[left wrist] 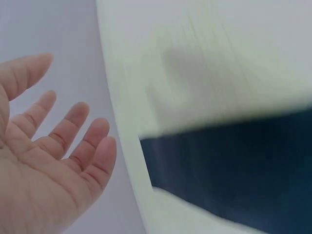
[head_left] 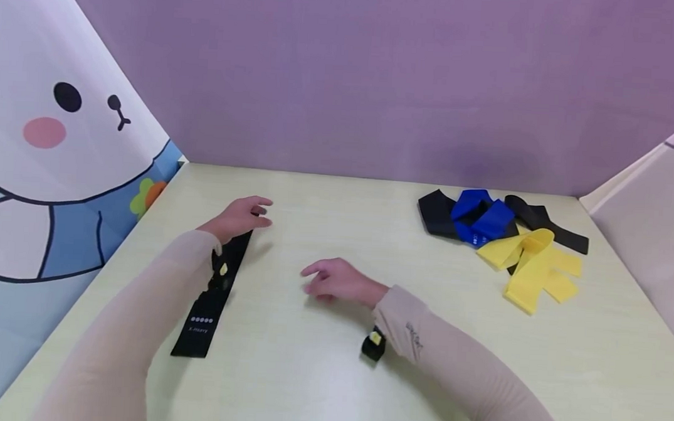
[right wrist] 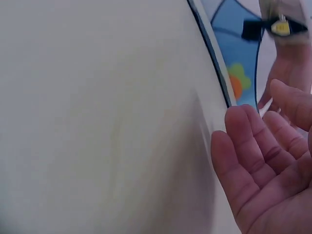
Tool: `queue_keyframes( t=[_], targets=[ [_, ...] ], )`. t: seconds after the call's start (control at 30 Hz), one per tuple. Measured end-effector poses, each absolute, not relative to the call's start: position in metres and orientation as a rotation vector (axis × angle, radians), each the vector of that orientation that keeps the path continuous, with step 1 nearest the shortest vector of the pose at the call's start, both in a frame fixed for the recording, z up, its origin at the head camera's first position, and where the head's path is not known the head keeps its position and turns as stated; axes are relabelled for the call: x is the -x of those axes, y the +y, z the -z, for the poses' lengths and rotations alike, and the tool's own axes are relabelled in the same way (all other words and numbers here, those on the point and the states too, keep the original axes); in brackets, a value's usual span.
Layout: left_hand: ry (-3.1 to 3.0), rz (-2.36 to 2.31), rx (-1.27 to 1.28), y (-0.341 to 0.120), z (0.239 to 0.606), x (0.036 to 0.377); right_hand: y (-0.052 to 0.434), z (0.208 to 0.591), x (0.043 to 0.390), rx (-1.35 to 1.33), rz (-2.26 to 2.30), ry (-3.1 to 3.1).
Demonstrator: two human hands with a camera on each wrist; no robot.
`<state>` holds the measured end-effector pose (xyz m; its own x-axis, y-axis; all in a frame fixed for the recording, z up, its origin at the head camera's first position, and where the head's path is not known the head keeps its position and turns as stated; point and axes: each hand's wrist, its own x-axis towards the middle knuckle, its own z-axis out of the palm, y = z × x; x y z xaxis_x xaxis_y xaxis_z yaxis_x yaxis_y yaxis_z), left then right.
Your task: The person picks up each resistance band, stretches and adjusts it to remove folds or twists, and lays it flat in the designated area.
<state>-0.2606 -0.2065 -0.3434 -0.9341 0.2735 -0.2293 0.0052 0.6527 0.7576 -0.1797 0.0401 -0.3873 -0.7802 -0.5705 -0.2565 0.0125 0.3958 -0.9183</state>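
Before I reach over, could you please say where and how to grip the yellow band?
I'd pinch the yellow band at its rounded fold with the right hand, coming down from the near side: that fold seems to arch up, while the blue band lies beyond it.

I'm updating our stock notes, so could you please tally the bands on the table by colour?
Black: at least 2, a flat black band and a bunched black band
Blue: at least 1 blue band
Yellow: at least 1 yellow band
Total: at least 4; overlaps hide the exact count
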Motion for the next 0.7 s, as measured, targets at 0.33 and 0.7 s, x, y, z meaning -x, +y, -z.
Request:
queue_keyframes(
  t=[0.33,0.7],
  targets=[
    [2.457,-1.390,-0.272,-0.135,0.340,0.265,0.120,0.378,0.207,0.460,1.291,2.494],
    [2.416,-1.577,-0.300,-0.067,0.351,0.268,0.198,0.377,0.221,0.240,1.160,2.913]
  ],
)
